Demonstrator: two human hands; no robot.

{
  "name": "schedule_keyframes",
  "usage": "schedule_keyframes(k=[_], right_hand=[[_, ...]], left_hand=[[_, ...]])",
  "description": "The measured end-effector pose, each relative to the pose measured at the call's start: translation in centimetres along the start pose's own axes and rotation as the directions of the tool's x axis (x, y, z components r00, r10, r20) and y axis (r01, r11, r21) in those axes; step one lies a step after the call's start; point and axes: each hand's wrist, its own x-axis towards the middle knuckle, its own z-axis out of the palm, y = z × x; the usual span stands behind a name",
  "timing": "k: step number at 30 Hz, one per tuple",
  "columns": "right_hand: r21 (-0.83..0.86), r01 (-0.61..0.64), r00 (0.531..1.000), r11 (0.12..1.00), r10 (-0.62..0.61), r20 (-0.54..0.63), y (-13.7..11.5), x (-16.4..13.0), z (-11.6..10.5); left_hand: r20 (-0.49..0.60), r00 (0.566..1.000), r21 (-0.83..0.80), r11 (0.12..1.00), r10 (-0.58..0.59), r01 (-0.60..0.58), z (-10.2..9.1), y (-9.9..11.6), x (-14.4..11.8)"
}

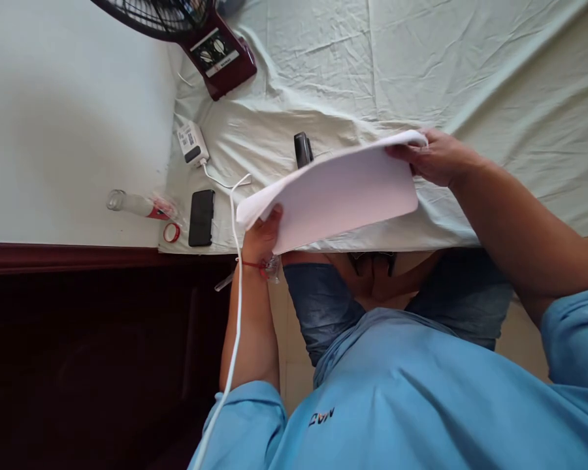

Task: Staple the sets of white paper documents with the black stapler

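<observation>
A pale pink folded cloth is held flat above the front edge of a bed covered by a light green sheet. My left hand grips its near left corner, thumb on top; a red thread band circles that wrist. My right hand pinches the far right corner, fingers curled over the edge. Below the cloth I see my blue shirt and jeans.
On the sheet's left end lie a black phone, a white charger with a cable running toward me, a small black device, a red ring and a plastic bottle. A maroon fan stands at the back.
</observation>
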Motion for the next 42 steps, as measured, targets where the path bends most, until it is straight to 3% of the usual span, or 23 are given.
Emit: schedule_keyframes(k=[4,7,11,13,15,17,18,22,24,30,35,38,42], right_hand=[[-0.090,-0.090,0.989,0.992,0.078,-0.128,-0.3,0.3,-1.2],[-0.332,-0.102,0.989,0.938,0.060,-0.134,-1.2,0.6,-2.0],[-0.491,-0.014,0.994,0.871,0.067,0.090,-2.7,0.5,-1.8],[-0.497,0.054,0.957,0.866,0.098,0.274,-3.1,0.1,-1.2],[-0.493,0.057,0.892,0.868,0.178,0.416,-3.0,-0.5,-0.2],[-0.479,-0.024,0.862,0.877,0.262,0.435,-2.4,-1.1,0.8],[-0.459,-0.080,0.867,0.885,0.289,0.406,-2.0,-1.4,1.2],[-0.266,-0.250,0.917,0.931,0.316,0.242,-0.7,-3.0,2.3],[-0.143,-0.290,0.937,0.946,0.311,0.160,-0.4,-3.9,2.6],[0.052,-0.314,0.947,0.948,0.308,0.090,0.7,-5.7,4.0],[0.069,-0.318,0.944,0.945,0.309,0.116,1.5,-5.9,4.2],[0.067,-0.272,0.957,0.960,0.263,0.122,1.6,-5.4,3.7],[0.033,-0.181,0.983,0.983,0.180,0.037,1.5,-3.7,3.0]], left_hand=[[0.195,0.974,-0.008,0.993,-0.116,0.120,1.6,2.8,-1.6],[0.397,0.893,0.001,0.973,-0.211,0.229,2.4,3.6,-2.4],[0.578,0.755,0.109,0.946,-0.310,0.305,3.6,3.8,-2.7],[0.640,0.699,0.126,0.942,-0.318,0.312,4.2,4.0,-2.7],[0.669,0.672,0.119,0.938,-0.317,0.325,4.6,4.1,-2.7],[0.654,0.687,0.097,0.936,-0.316,0.339,4.7,3.9,-2.8],[0.625,0.717,0.067,0.936,-0.309,0.345,4.6,3.7,-2.9],[0.331,0.926,-0.299,0.910,-0.182,0.286,4.2,2.0,-3.8],[0.225,0.963,-0.460,0.855,-0.147,0.239,4.4,1.1,-4.6],[0.132,0.990,-0.532,0.838,-0.059,0.121,7.3,0.0,-6.4],[0.041,0.994,-0.535,0.838,-0.099,0.105,8.8,-0.2,-6.0],[0.075,0.990,-0.493,0.858,-0.120,0.141,8.8,0.3,-5.8],[0.154,0.978,-0.415,0.889,-0.140,0.193,8.8,1.4,-5.2]])
